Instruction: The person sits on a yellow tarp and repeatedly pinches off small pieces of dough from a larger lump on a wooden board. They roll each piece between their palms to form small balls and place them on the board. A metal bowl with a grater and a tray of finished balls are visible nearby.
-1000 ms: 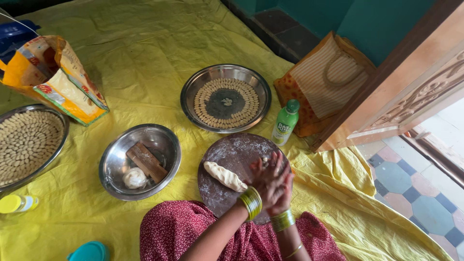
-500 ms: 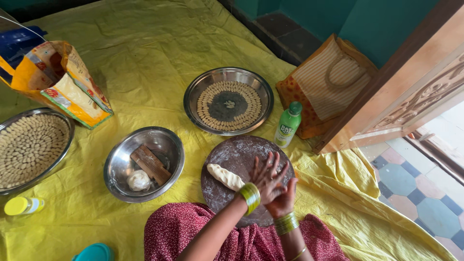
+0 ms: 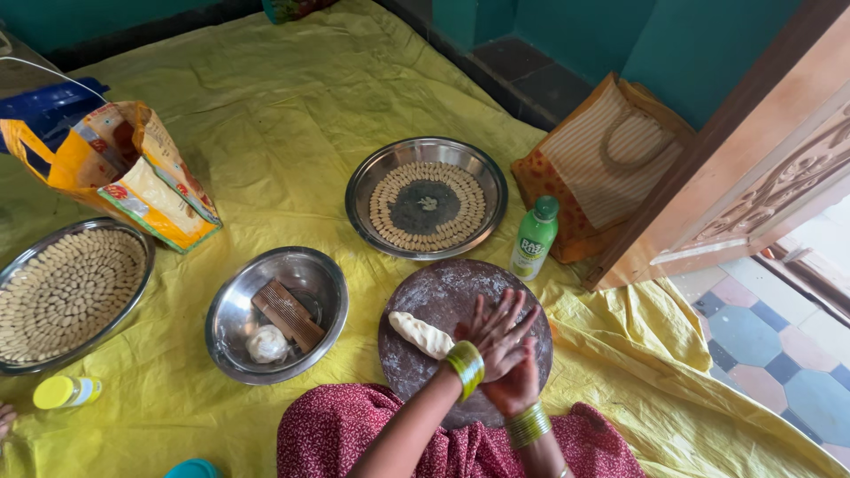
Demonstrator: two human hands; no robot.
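The dough roll [image 3: 423, 335] lies on the round board [image 3: 443, 296], just left of both hands, the left hand [image 3: 496, 332] pressed flat over the right hand [image 3: 516, 382], neither grip holding it; its long axis runs toward the board's left edge.

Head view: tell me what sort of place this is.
Probably the floor of a home, used for making snacks: a yellow sheet covers the floor, steel plates hold small shaped dough pieces, and a carved wooden door opens onto patterned tiles.

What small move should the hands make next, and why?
Probably roll the long pale dough strip on the round dark floured board. It is still thick, and both hands, left hand over right hand, press together at its end.
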